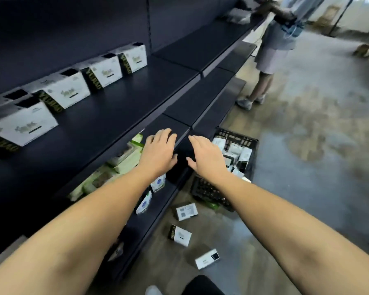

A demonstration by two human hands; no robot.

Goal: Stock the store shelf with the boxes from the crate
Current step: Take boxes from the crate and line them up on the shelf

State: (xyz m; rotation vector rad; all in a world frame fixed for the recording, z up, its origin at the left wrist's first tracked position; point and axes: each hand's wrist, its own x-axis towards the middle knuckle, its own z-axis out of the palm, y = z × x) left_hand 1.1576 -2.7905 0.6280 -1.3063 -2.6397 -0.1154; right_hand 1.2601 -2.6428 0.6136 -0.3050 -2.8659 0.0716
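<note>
Hovering side by side, the left hand (159,151) and right hand (205,155) hold nothing, fingers loosely spread, probably bound for the crate (243,138) just beyond the right hand, where boxes (245,155) wait; the shelf (126,103) lies up-left.

We make out gold capital letters along the black side panel of the white cardboard boxes (69,92) on the dark metal shelf (126,99); they seem to spell YUJIAO, though blur leaves us unsure. The green script on their fronts we cannot read.
</note>
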